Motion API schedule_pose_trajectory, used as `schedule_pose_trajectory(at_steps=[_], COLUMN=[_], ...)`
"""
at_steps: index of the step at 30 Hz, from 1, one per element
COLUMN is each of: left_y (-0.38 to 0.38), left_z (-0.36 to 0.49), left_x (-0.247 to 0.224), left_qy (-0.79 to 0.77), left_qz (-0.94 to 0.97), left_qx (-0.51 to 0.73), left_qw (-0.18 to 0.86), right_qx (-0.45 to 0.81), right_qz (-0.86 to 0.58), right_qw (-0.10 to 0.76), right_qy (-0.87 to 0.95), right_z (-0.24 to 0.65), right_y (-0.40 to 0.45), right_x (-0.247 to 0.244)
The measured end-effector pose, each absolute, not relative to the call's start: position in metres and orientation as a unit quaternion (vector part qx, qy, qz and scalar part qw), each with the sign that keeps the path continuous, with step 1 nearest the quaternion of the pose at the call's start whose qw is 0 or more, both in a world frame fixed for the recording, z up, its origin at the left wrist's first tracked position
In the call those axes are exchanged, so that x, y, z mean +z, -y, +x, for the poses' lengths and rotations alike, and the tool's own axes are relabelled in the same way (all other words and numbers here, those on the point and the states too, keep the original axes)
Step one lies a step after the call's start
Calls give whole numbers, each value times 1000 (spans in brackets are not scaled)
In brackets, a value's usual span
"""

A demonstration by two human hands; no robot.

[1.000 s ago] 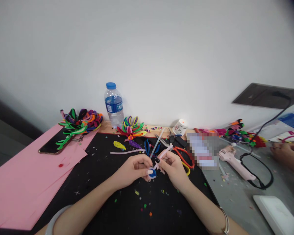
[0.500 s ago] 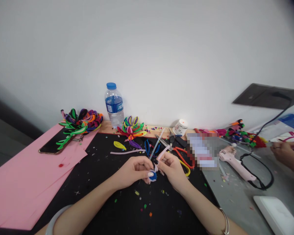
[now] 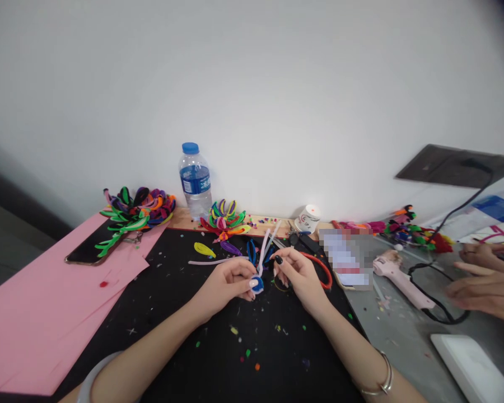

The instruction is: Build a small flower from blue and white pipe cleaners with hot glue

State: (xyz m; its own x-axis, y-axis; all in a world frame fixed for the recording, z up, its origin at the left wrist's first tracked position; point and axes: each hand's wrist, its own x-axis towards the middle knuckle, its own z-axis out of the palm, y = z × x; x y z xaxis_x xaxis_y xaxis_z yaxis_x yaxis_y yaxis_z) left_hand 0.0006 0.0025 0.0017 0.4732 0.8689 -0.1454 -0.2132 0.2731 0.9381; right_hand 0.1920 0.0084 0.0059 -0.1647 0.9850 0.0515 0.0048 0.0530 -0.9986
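Observation:
My left hand (image 3: 231, 284) pinches a small blue pipe-cleaner piece (image 3: 257, 284) with a pale edge between thumb and fingers. A pale pink pipe-cleaner end (image 3: 264, 250) rises from it. Just to the right, my right hand (image 3: 302, 277) is apart from the piece, its fingers loosely curled and nothing visible in them. Behind the hands lie a yellow loop (image 3: 204, 249), a purple loop (image 3: 231, 248), a blue loop (image 3: 251, 250) and a pale pipe cleaner (image 3: 214, 261). Red-handled scissors (image 3: 325, 268) are partly hidden behind my right hand.
A water bottle (image 3: 195, 182), colourful pipe-cleaner bundles (image 3: 145, 210) and an upturned paper cup (image 3: 308, 219) stand near the wall. Pink paper (image 3: 46, 296) carries a dark phone (image 3: 92, 246). To the right are a glue gun (image 3: 403, 281), a blurred-out phone (image 3: 346, 260) and another person's hands (image 3: 489, 288).
My right hand has let go of the pale pink end and moved slightly right. That end now points up. The other person's second hand has come in near the glue gun.

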Motion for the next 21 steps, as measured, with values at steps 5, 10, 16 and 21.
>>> schedule_pose_trajectory(at_steps=[5, 10, 16, 21], left_y=[-1, 1, 1, 2], left_z=[2, 0, 2, 1], left_x=[-1, -3, 1, 0], left_qy=[-336, -323, -301, -298], left_qz=[496, 524, 532, 527], left_qx=[343, 330, 334, 331], left_qw=[723, 716, 718, 724], right_qx=[589, 598, 615, 612], right_qz=[-415, -413, -404, -400], right_qw=[410, 394, 390, 393], right_qy=[559, 563, 553, 558], right_z=[188, 186, 185, 186], right_y=[-4, -2, -1, -1], right_x=[8, 13, 10, 9])
